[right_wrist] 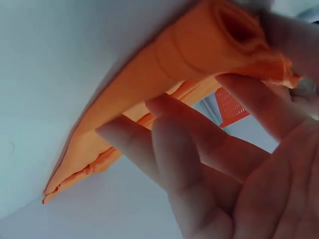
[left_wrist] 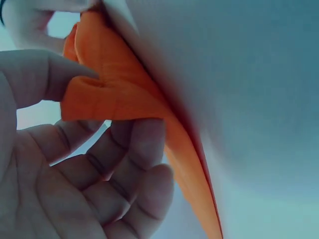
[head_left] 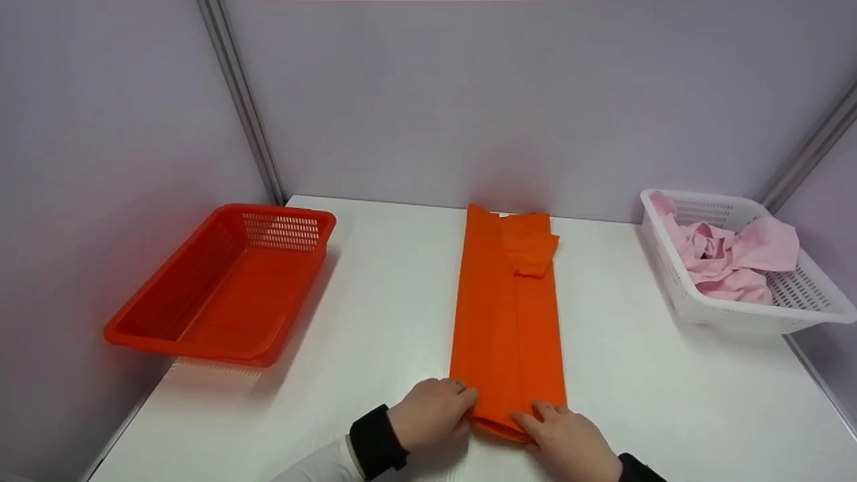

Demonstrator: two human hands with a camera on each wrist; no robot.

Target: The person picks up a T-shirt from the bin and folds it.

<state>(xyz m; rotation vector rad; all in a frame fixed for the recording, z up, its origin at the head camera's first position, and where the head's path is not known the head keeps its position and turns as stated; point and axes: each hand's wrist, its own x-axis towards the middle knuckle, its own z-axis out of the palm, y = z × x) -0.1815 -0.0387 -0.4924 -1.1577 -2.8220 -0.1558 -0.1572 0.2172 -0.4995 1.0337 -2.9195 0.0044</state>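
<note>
An orange shirt [head_left: 489, 321] lies on the white table, folded lengthwise into a long narrow strip. One short sleeve [head_left: 532, 248] is laid back over it near the far end. At the near left corner, my left hand [head_left: 434, 414] pinches the fabric; in the left wrist view the thumb and fingers [left_wrist: 144, 139] sit on opposite sides of the orange cloth [left_wrist: 114, 99]. My right hand [head_left: 569, 438] grips the near right end, where the right wrist view shows the cloth [right_wrist: 199, 45] rolled into a loop between thumb and fingers.
To the left stands a red plastic basket [head_left: 268, 348] with nothing in it. A white basket [head_left: 743, 314] at the right holds crumpled pink cloth [head_left: 736, 258]. Pale panels [head_left: 428, 100] wall the table at the back and both sides.
</note>
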